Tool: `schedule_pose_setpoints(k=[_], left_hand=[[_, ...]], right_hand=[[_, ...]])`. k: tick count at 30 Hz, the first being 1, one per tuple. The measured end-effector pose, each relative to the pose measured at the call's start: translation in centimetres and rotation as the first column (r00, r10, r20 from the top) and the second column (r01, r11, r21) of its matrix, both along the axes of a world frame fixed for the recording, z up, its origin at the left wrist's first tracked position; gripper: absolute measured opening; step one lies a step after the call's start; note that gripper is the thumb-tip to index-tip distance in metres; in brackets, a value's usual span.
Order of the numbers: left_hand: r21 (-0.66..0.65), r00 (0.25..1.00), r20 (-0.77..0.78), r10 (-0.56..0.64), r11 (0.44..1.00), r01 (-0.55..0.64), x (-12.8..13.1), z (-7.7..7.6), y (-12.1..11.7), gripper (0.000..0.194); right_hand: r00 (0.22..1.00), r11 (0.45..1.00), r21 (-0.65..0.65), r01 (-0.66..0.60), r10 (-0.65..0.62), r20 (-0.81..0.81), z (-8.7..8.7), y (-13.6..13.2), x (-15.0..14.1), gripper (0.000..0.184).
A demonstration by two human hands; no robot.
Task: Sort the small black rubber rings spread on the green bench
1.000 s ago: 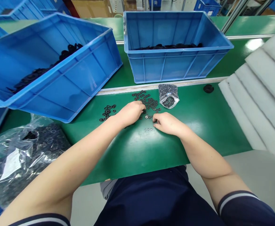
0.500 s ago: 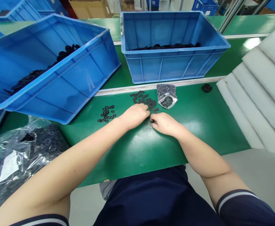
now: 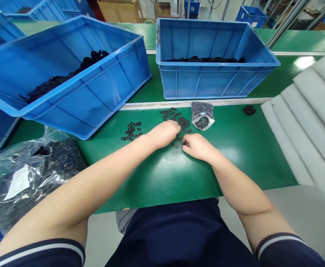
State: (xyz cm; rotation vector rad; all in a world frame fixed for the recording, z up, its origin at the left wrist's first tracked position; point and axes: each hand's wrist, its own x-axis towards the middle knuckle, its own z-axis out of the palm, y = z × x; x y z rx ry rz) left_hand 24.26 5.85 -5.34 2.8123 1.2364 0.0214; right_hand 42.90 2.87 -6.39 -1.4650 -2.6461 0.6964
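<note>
My left hand (image 3: 165, 133) is curled palm-down at the near edge of a pile of small black rings (image 3: 183, 122). Its fingertips point down and are mostly hidden, so what they pinch does not show. My right hand (image 3: 197, 145) rests just to the right and nearer to me, thumb and forefinger pinched together; anything between them is too small to name. Between the hands lie a few loose dark rings (image 3: 177, 147), and nearer me a short row of thin rings (image 3: 177, 152). Behind my right hand lies an open clear bag (image 3: 203, 114) full of small rings.
A second cluster of black rings (image 3: 129, 134) lies left on the green table (image 3: 157, 178). Two blue bins (image 3: 218, 79) with black parts stand behind. A large plastic bag of rings (image 3: 48, 163) is at left, white foam sheets (image 3: 298, 129) at right, near a black round part (image 3: 249, 110).
My hands have moved slightly apart, the left away from me toward the pile and the right a little nearer me. More loose rings show between them. The whole view has shifted a little.
</note>
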Motion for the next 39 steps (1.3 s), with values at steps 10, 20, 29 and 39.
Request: schedule_pose_setpoints(k=[10,20,29,39], left_hand=[[-0.099,0.852,0.48,0.209,0.978,-0.184,-5.6,-1.7,-4.9,0.015],[-0.055,0.97,0.215,0.113,0.993,-0.103,-2.7,-2.8,-6.1,0.018],[-0.06,0.692,0.638,0.338,0.918,-0.393,-7.9,-2.4,-7.6,0.012],[-0.18,0.648,0.624,0.436,0.888,-0.424,-9.8,-4.9,-10.3,0.011]], right_hand=[[0.985,0.999,-0.042,0.022,-0.029,-0.169,0.0,-0.4,-0.2,0.011],[0.993,0.999,0.022,0.04,-0.037,-0.116,-0.6,0.0,-1.5,0.011],[0.994,0.997,0.063,0.052,-0.045,-0.095,0.1,-0.8,-3.1,0.018],[0.994,0.994,0.035,-0.108,0.107,0.034,0.3,-0.6,-7.7,0.018]])
